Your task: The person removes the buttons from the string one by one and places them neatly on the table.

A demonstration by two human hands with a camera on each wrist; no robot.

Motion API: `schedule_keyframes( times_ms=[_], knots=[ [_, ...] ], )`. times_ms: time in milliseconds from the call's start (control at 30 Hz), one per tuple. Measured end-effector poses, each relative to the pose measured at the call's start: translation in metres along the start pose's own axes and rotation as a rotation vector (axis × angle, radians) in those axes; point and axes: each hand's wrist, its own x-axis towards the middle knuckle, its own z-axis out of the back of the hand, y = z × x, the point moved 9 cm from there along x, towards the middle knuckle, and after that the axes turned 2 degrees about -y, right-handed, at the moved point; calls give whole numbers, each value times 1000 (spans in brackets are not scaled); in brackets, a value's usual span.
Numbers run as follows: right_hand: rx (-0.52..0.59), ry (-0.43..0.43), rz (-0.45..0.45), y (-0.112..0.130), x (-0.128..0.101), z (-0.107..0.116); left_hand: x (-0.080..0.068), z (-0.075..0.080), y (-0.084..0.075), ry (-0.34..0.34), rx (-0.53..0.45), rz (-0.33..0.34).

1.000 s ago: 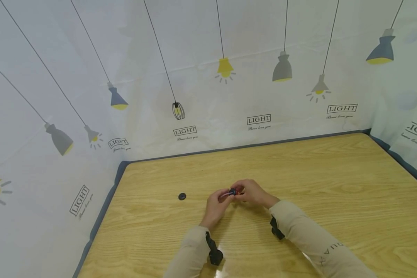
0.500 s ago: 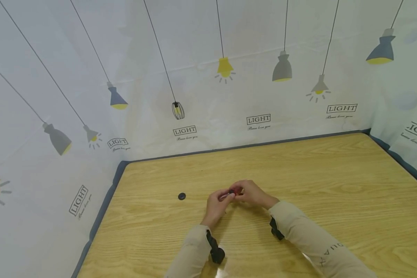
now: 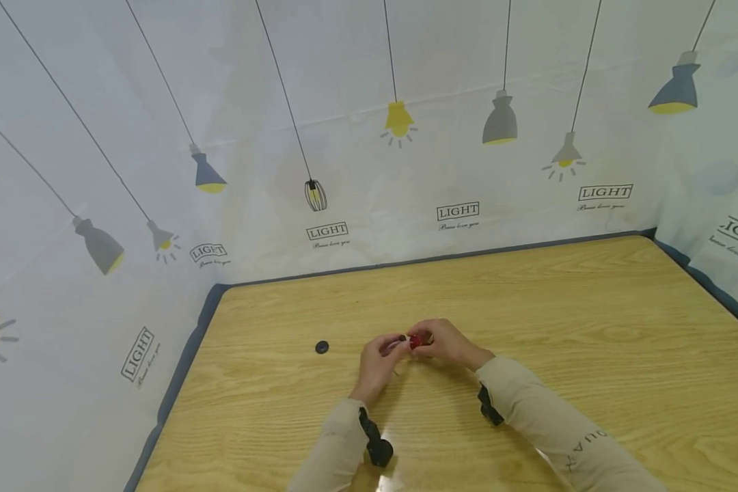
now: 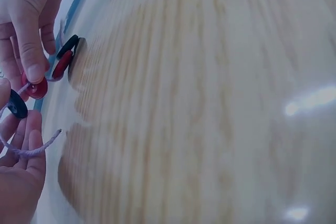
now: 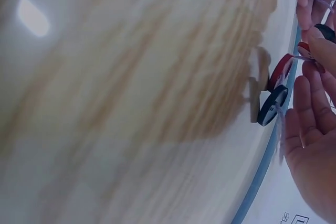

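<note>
Both hands meet over the middle of the table in the head view, working on buttons strung on a lavender cord [image 4: 31,152]. My left hand [image 3: 376,365] pinches a black button [image 4: 17,104], with the cord running past its fingers to a loose end. My right hand [image 3: 445,342] pinches a red button [image 3: 415,341] between thumb and fingertips, just right of the black one. Below the right hand, another red button [image 5: 280,72] and another black button [image 5: 273,106] hang on the cord. A separate black button [image 3: 322,347] lies on the table left of the hands.
The wood-grain table [image 3: 529,294] has a blue-grey border along its edges. White cloth [image 3: 369,164] printed with lamps surrounds it on the back and sides. Black wrist cameras [image 3: 378,447] sit under both sleeves.
My left hand has shifted slightly left with its black button, opening a small gap from the red button. More of the red button shows now. My right hand has hardly moved.
</note>
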Motion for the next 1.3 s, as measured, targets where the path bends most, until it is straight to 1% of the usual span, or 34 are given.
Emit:
schedule_keyframes(
  times_ms=[133, 233, 367, 467, 533, 667, 767, 933, 1067, 1167, 1300],
  knots=[
    [15, 3, -18, -4, -1, -1, 0, 3, -1, -4, 16, -2],
    [14, 10, -24, -5, -1, -3, -1, 4, -4, 2, 9, 1],
    [13, 17, -22, -5, -1, -5, -8, 4, -21, 19, -18, -6],
    [13, 19, -17, -5, -1, -6, -14, 3, -35, 31, -11, -9],
    [17, 19, -24, -4, -1, -6, -17, 3, -39, 31, -3, -6],
    [25, 15, -31, -3, -2, -5, -19, 4, -40, 23, -8, -7],
    [27, 4, -17, -1, -1, -5, -18, 5, -40, 16, -21, -12],
    [79, -18, 7, 3, 1, -6, -19, 7, -39, 15, -34, -32],
    [107, -24, -9, 3, 3, -9, -19, 7, -38, 13, -47, -37],
    [113, -31, -40, 1, 5, -11, -19, 7, -38, 13, -43, -26],
    [126, -49, -60, -1, 6, -10, -18, 7, -36, 21, -35, -20]
  ],
)
